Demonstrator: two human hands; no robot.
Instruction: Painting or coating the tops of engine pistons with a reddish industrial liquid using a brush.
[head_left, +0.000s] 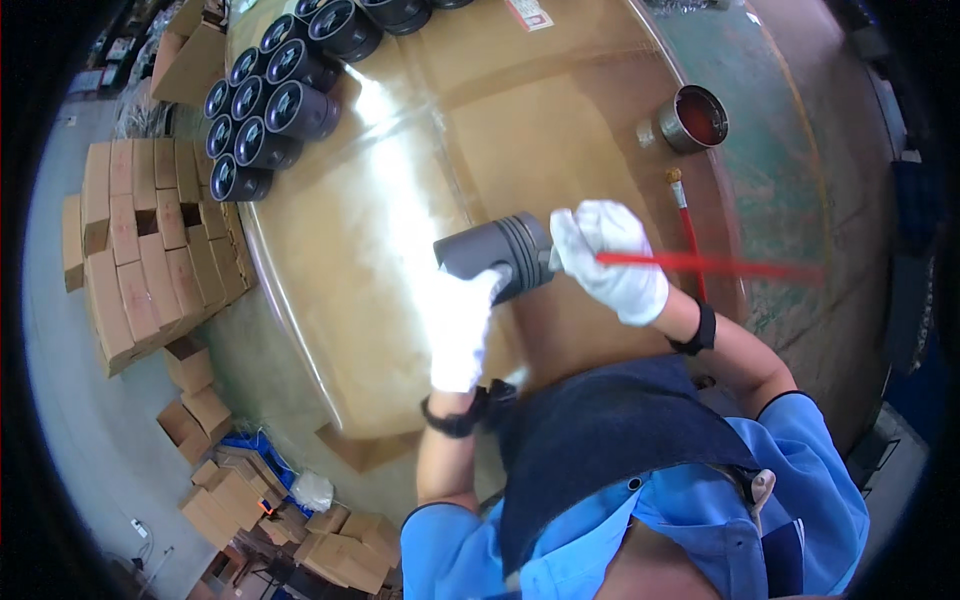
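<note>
A dark grey engine piston [515, 238] with ring grooves lies on its side in the air above the table. My white-gloved left hand [460, 315] is closed around its skirt, the thumb near the pin hole. In my gloved right hand [612, 255] is a brush with a long red handle [690, 263], pinched near its head. The handle points right and is blurred. The brush's tip is at the piston's crown end, mostly hidden by my fingers; whether it touches, I cannot tell.
Several dark pistons [270, 145] stand grouped at the table's far left. At the right edge sits a metal can [694, 118] of reddish-brown liquid, with a second red-handled brush [684, 215] below it. A paper label [530, 14] lies at the far edge. Cardboard boxes [150, 250] are stacked left of the table [560, 130].
</note>
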